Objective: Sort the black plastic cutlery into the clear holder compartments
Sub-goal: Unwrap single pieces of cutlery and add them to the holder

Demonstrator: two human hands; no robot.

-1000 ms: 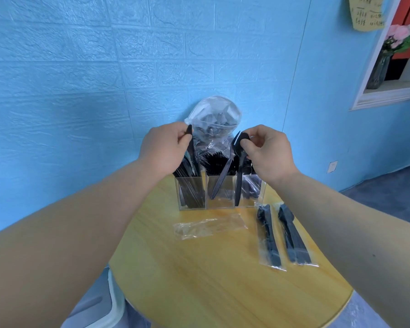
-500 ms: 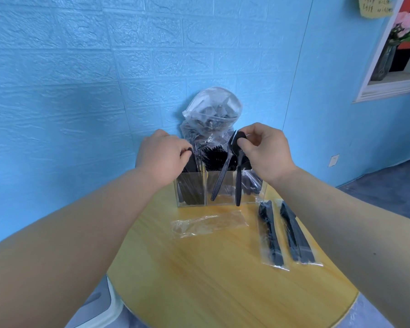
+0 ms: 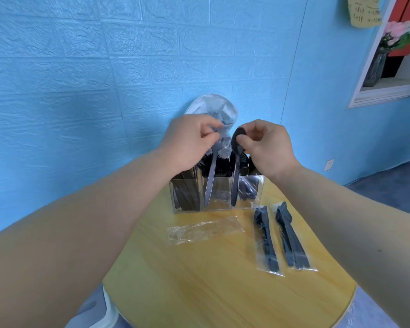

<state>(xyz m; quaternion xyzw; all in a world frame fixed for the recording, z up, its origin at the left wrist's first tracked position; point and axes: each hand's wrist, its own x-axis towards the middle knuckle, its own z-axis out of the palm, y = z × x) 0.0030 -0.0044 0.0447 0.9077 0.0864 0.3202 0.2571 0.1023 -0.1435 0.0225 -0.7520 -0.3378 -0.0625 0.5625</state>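
A clear three-compartment holder (image 3: 256, 200) stands at the far side of the round wooden table (image 3: 223, 292), each compartment holding black cutlery. My left hand (image 3: 189, 143) pinches the top of a black knife (image 3: 210, 185) that hangs in front of the middle compartment. My right hand (image 3: 265, 147) pinches a black spoon (image 3: 236, 176) by its bowl, handle pointing down in front of the holder. Two sealed packets of black cutlery (image 3: 265, 237) (image 3: 291, 240) lie on the table to the right.
An empty clear wrapper (image 3: 204, 229) lies in front of the holder. A clear plastic bag (image 3: 211, 107) with more cutlery leans on the blue wall behind it. A window ledge with a vase of flowers (image 3: 386, 55) is at the upper right.
My left hand has left the left compartment and risen to take the knife from my right hand, which held both pieces. My right hand keeps only the spoon.
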